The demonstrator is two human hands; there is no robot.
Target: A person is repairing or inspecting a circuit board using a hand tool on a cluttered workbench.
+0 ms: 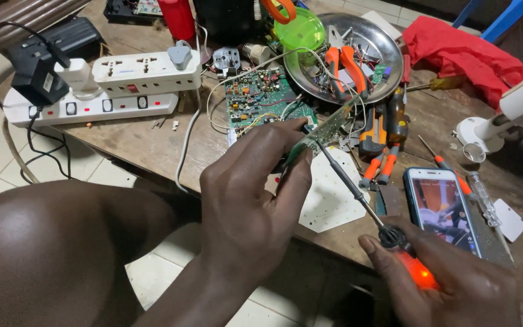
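1. The left hand (255, 200), at the centre of the frame, pinches a narrow green circuit board (325, 128) between thumb and fingertips and holds it tilted, its far end rising toward the upper right.

2. The right hand (449, 281), at the lower right, is closed around the handle of a soldering iron (358, 197), where a red-orange light glows between the fingers. The iron's thin dark shaft runs up and left, and its tip sits at the near end of the held board, by the left thumb.

3. Judging by this, soldering is under way and not finished: tip and board are together, and wires run from the board toward the clutter behind it. Whether a joint is already made is too small to tell.

4. Beneath the hands a white hexagonal panel (331, 197) lies flat on the wooden table (146, 145).

5. A larger green circuit board (255, 97) rests just behind the left hand.

6. At the upper centre a round metal tray (376, 42) holds orange-handled pliers (346, 66) and small parts.

7. Right of centre lie more orange-handled tools, and a smartphone (440, 209) with a lit screen lies just above the right hand.

8. At the upper left sit two white power strips (101, 91) with plugs in them.

9. A red cloth (461, 51) lies at the upper right.
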